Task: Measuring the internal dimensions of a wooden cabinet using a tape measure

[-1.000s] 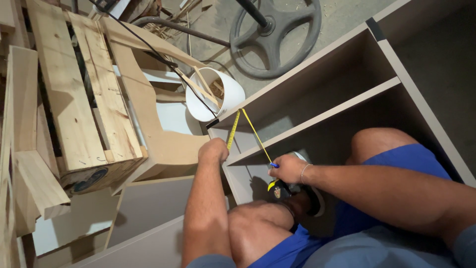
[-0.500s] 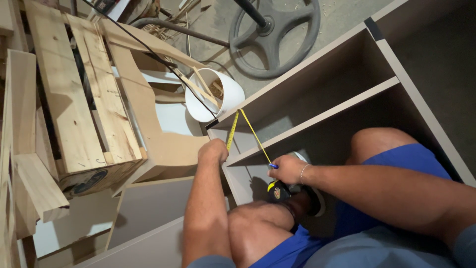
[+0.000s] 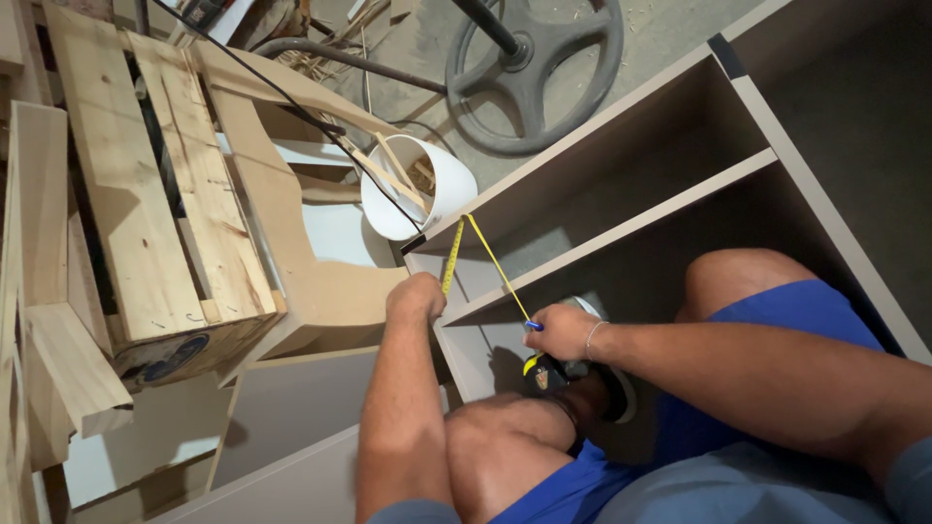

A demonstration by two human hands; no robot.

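Your left hand point(image 3: 416, 296) stays closed, pinning the yellow tape measure point(image 3: 453, 254) against the cabinet panel point(image 3: 621, 228) edge, and your right hand point(image 3: 560, 332) keeps gripping a blue pencil point(image 3: 533, 326) at the shelf front, nothing having shifted in the last second, so the measurement holds steady, though the tape's case is mostly hidden under your right hand.

Left hand point(image 3: 416, 296) on cabinet point(image 3: 621, 165) edge, right hand point(image 3: 560, 332) right of it. Tape measure point(image 3: 482, 254) between hands. Bucket point(image 3: 419, 186) behind cabinet corner. Pallet point(image 3: 146, 194) far left. Wheel base point(image 3: 536, 68) behind bucket.
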